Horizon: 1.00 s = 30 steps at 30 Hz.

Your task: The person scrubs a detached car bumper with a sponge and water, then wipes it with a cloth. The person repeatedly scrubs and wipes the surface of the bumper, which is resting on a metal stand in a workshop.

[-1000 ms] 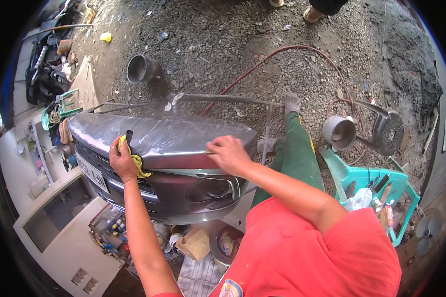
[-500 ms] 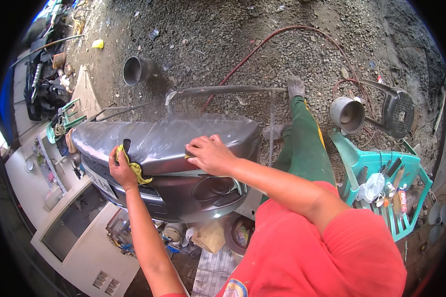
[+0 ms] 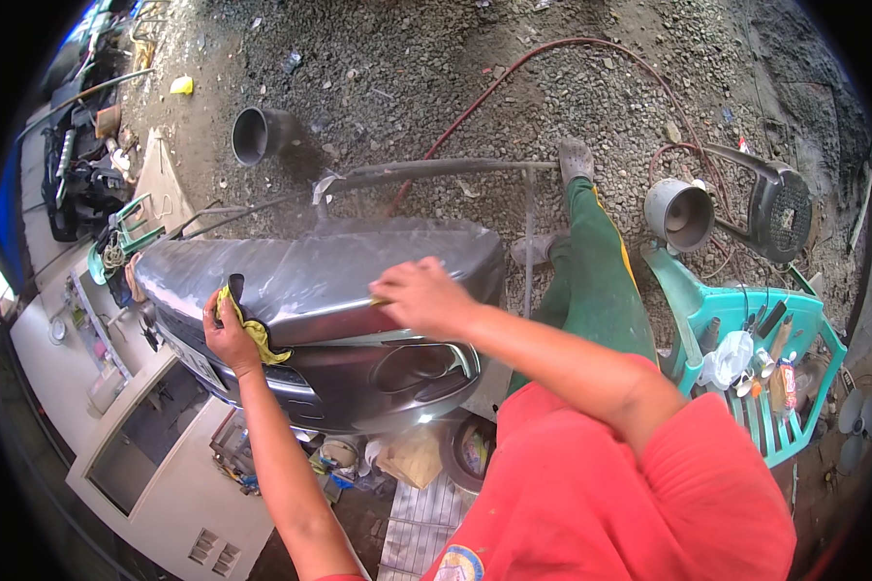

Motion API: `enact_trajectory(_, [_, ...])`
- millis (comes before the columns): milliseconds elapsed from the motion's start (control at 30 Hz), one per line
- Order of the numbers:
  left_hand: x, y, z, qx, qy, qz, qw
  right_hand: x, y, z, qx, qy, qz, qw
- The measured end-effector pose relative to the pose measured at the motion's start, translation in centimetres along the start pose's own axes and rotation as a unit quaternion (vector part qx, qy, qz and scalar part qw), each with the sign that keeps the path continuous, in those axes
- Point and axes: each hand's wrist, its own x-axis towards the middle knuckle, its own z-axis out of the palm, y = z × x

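Observation:
A dark grey car bumper lies across a metal stand in front of me, its upper face streaked with pale, dusty marks. My left hand rests at the bumper's left part and is closed on a yellow cloth, which drapes over the edge of an opening. On the bumper's right half, my right hand presses down with bent fingers, somewhat smeared by motion. A small yellowish piece shows under its fingertips; most of it is hidden, so its kind cannot be told.
A stand bar runs behind the bumper. On the gravel lie a dark bucket and a red hose. To my right are a grey pot and an upturned teal plastic chair holding tools and a plastic bag.
My right hand has shifted slightly right and up along the bumper, with the yellowish piece under it. My left hand stays on the cloth. The whole view has shifted slightly.

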Motion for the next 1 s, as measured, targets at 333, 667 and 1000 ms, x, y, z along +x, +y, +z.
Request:
enact_trajectory(333, [0.1,0.3,0.1,0.019,0.003,0.024,1.000,0.5,-0.8,-0.6,0.001,-0.023,0.011,1.000])
enact_trajectory(667, [0.6,0.2,0.2,0.001,-0.005,0.011,1.000,1.5,1.9,0.1,0.019,-0.044,-0.022,0.999])
enact_trajectory(1000, [0.3,0.5,0.0,0.014,-0.001,-0.001,1.000,0.5,3.3,-0.3,0.039,-0.060,-0.013,0.997])
